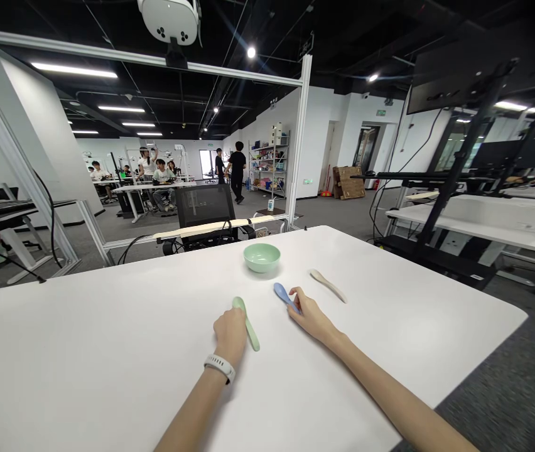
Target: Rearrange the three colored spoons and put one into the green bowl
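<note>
My left hand (230,331), wearing a white wristband (220,367), is closed at the neck of a light green spoon (251,333). Its fingertips are mostly hidden behind the hand. The spoon's bowl points away from me and its handle toward me. To the right, my right hand (312,316) has thumb and fingers around the handle of a blue spoon (282,292), whose bowl stays visible. A cream spoon (328,285) lies beyond my right hand, touched by neither hand. Upright behind the spoons stands a pale green bowl (262,258).
The white table (107,351) has a metal frame (299,144) along its far side, with a white device (171,22) mounted on top. An office chair (205,207) stands behind it. To the right is a black stand (456,157). Several people are in the background.
</note>
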Motion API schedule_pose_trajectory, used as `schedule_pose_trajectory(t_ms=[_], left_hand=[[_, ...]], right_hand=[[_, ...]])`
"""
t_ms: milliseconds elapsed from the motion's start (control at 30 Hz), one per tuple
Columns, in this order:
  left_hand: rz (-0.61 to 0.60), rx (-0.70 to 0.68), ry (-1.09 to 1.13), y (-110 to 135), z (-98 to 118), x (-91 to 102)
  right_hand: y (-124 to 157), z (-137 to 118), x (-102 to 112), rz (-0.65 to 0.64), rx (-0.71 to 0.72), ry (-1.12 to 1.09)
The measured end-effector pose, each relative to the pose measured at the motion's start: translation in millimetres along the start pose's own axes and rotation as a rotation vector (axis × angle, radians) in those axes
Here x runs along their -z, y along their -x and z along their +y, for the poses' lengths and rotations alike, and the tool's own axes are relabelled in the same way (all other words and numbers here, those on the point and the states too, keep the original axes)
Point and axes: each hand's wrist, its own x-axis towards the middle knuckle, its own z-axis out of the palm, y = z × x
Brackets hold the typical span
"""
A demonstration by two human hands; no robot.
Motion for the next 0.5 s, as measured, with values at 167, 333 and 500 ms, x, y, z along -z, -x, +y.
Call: schedule_pose_trajectory(t_ms=[167,333,500], left_hand=[[-0.006,0.001,0.009,0.4,-0.6,-0.4],[-0.006,0.011,0.036,-0.7,-1.7,-1.9],[0.007,0.012,0.065,0.6,-2.2,-1.5]], right_hand=[[1.5,-1.7,0.9,-0.013,-0.006,0.001],[1.0,-0.6,0.2,-0.004,0.000,-0.010],[0.3,1.6,-1.1,0.008,0.000,-0.017]])
